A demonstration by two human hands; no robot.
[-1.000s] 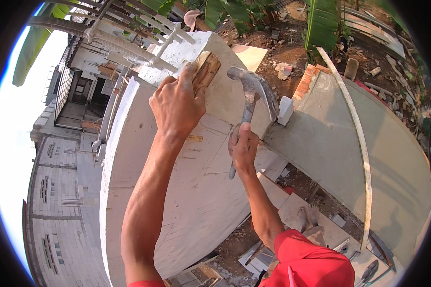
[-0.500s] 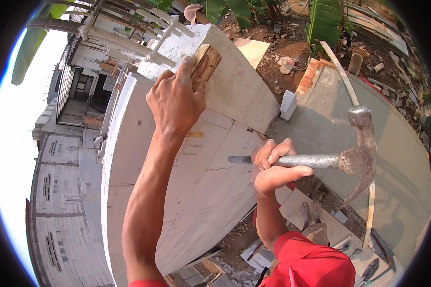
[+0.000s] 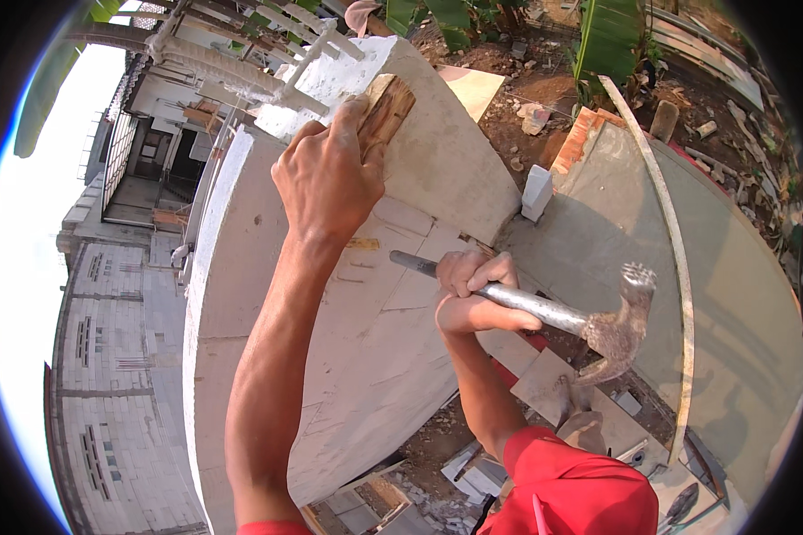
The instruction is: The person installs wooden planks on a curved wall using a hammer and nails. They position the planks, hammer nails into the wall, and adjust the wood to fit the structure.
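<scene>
Grey metal claw hammer [image 3: 558,316] is in my right hand [image 3: 468,308], raised in the air right of the white block wall [image 3: 401,285]. Fingers are wrapped round the handle, thumb laid along it toward the head. Butt end points up-left in my head view, head sits lower right, striking face up, claw down. It's well apart from the wood.

My left hand [image 3: 330,183] is closed on a short brown rough-grained wooden block [image 3: 389,111], at the wall's top end beside the smooth pale concrete face [image 3: 455,169]. Can't tell from this angle whether the wood touches concrete. Grey rebar [image 3: 305,76] sticks out just beyond that hand.

Right side: small white-grey block [image 3: 536,193] at the edge of a flat grey cement slab [image 3: 589,227], long thin pale strip [image 3: 669,218] lying across the slab.
</scene>
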